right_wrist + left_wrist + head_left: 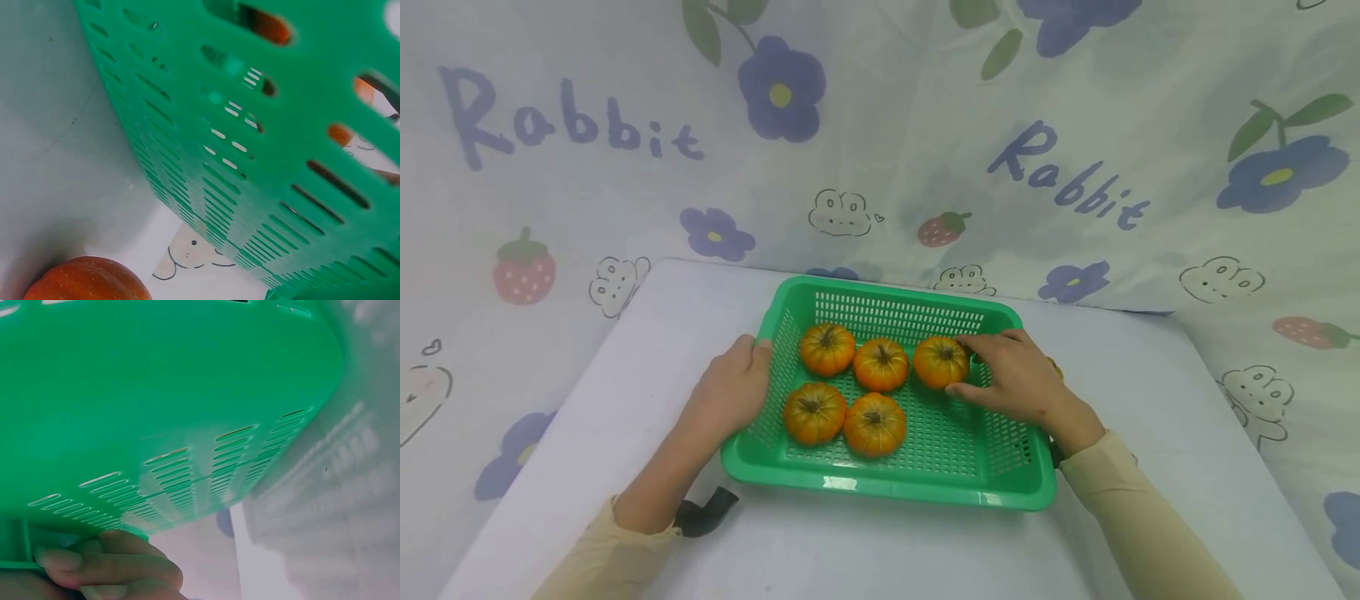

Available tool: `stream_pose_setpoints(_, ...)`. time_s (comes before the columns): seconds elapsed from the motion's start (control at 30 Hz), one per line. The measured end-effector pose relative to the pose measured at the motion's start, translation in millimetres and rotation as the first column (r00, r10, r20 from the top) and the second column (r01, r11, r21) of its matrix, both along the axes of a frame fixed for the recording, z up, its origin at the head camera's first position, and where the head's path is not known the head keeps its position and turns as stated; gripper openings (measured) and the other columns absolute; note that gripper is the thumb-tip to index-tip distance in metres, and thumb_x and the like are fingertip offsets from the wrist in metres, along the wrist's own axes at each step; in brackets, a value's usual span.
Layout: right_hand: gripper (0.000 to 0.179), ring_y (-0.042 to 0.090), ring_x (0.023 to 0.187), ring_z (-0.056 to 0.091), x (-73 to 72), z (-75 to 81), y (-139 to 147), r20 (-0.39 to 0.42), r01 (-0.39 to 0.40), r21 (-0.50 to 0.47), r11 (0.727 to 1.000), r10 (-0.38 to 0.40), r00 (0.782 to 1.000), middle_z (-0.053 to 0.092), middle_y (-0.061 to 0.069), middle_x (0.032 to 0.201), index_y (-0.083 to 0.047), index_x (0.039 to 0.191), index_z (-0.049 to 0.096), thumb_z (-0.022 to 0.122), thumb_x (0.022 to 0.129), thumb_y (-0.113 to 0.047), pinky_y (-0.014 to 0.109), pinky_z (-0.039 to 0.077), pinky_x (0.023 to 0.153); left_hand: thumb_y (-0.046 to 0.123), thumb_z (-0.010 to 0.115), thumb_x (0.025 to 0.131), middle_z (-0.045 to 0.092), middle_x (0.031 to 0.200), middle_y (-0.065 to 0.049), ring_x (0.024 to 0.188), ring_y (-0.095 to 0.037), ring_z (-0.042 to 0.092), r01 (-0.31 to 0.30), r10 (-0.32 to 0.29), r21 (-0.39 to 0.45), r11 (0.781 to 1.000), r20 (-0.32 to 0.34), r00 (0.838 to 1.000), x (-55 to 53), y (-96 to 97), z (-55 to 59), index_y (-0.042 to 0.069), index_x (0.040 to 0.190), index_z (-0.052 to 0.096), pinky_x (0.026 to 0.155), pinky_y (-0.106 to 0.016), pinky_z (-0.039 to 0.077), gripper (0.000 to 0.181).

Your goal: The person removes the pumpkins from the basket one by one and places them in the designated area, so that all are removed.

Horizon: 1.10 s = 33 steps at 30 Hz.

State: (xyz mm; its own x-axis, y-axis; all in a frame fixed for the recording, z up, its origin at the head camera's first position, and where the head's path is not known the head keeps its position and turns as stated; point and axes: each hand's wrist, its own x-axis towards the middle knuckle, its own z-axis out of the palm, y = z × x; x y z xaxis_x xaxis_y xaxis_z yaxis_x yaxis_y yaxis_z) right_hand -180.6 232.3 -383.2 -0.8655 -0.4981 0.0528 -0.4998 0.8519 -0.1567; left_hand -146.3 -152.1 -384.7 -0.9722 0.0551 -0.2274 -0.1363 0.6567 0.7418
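Observation:
A green plastic basket [887, 490] with slotted walls holds several small orange pumpkins [875, 425], their stems pointing up. My left hand [737, 385] grips the basket's left rim, and its curled fingers [119, 565] show under that rim in the left wrist view. Inside the basket my right hand [1018, 375] holds the rearmost right pumpkin [938, 363], forefinger at its back and thumb at its front right side. In the right wrist view the slotted basket wall [187, 137] covers most of that hand.
Another pumpkin [87, 281] lies on the white table [880, 550] outside the basket's right wall, mostly hidden behind my right hand in the head view. A printed cloth [880, 150] hangs behind the table. A black curved piece [709, 511] sticks out by my left wrist.

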Motion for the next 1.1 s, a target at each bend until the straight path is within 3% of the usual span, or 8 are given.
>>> stream_pose_setpoints(0.33,0.079,0.040,0.132,0.055,5.2,2.5,3,0.036,0.050,-0.095,0.994,-0.047,0.998,0.062,0.014,0.143,-0.006,0.149,0.055,0.077,0.091,-0.055,0.061,0.044,0.110,0.044,0.022,0.114,0.056,0.090,-0.017,0.070,-0.026,0.060,-0.022,0.021,0.053,0.998,0.010,1.000,1.0,1.2,-0.7,0.002,0.122,0.047,0.056,-0.038,0.057,0.049)
stream_pose_setpoints(0.57,0.082,0.038,0.126,0.061,12.8,12.5,6,0.041,0.069,-0.117,0.991,-0.065,0.997,0.061,0.017,0.144,-0.003,0.151,0.051,0.078,0.091,-0.052,0.060,0.052,0.102,0.043,0.024,0.114,0.057,0.094,-0.018,0.071,-0.026,0.062,-0.035,0.034,0.091,0.995,0.012,0.999,-0.2,1.6,-0.3,0.001,0.124,0.047,0.057,-0.038,0.059,0.048)
stream_pose_setpoints(0.9,0.080,0.040,0.125,0.060,33.2,30.9,27,-0.049,0.085,-0.152,0.985,-0.093,0.994,0.062,0.019,0.141,-0.001,0.150,0.051,0.082,0.090,-0.044,0.062,0.052,0.100,0.043,0.025,0.114,0.057,0.092,-0.018,0.069,-0.025,0.062,-0.036,0.036,0.101,0.994,-0.004,0.999,-0.6,1.5,-1.1,0.001,0.120,0.047,0.055,-0.038,0.059,0.047)
stream_pose_setpoints(1.1,0.081,0.043,0.125,0.059,48.1,44.7,43,-0.043,0.136,-0.160,0.978,-0.145,0.989,0.060,0.020,0.142,-0.003,0.151,0.050,0.081,0.091,-0.047,0.067,0.050,0.098,0.043,0.025,0.114,0.057,0.091,-0.018,0.068,-0.026,0.063,-0.040,0.040,0.089,0.995,-0.003,0.999,0.4,2.2,-0.6,0.001,0.121,0.046,0.054,-0.038,0.059,0.048)
